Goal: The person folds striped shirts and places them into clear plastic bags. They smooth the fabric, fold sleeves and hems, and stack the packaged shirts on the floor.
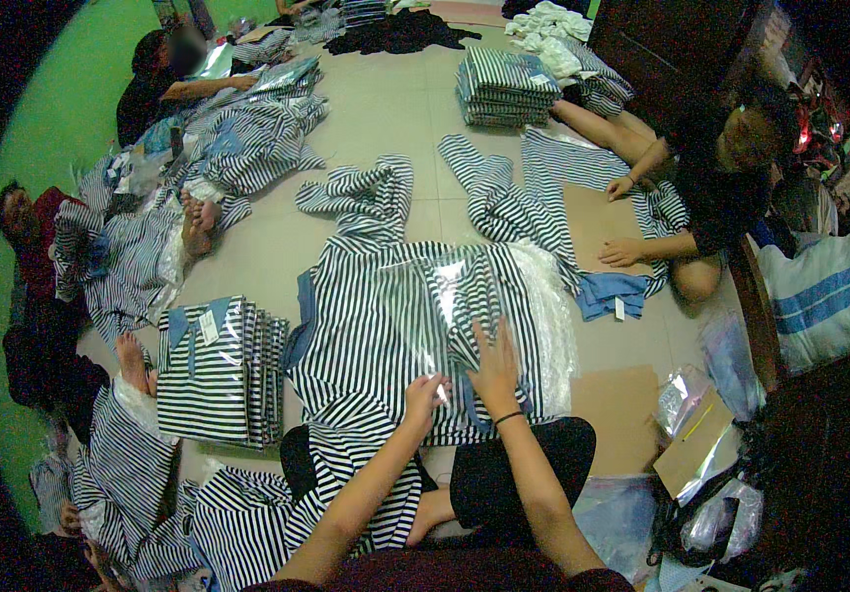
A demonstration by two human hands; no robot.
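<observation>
In front of my crossed legs a black-and-white striped shirt [361, 316] lies spread on the floor, its blue collar toward the left. Over it is a clear plastic bag [407, 296], shiny with glare, with a folded striped bundle [464, 296] inside or beneath it; I cannot tell which. My left hand [425, 403] pinches the near edge of the bag, thumb against fingers. Fingers spread, my right hand [495, 373] rests flat on the striped bundle and holds nothing. A white lacy, crinkled heap [548, 326] lies along the shirt's right side.
Packed striped shirts [213, 380] stand stacked at left, another stack [506, 89] at the far right. A cardboard sheet [615, 414] lies by my right knee, plastic bags [613, 518] below it. One person [731, 168] handles cardboard on a shirt; others sit along the left among loose shirts.
</observation>
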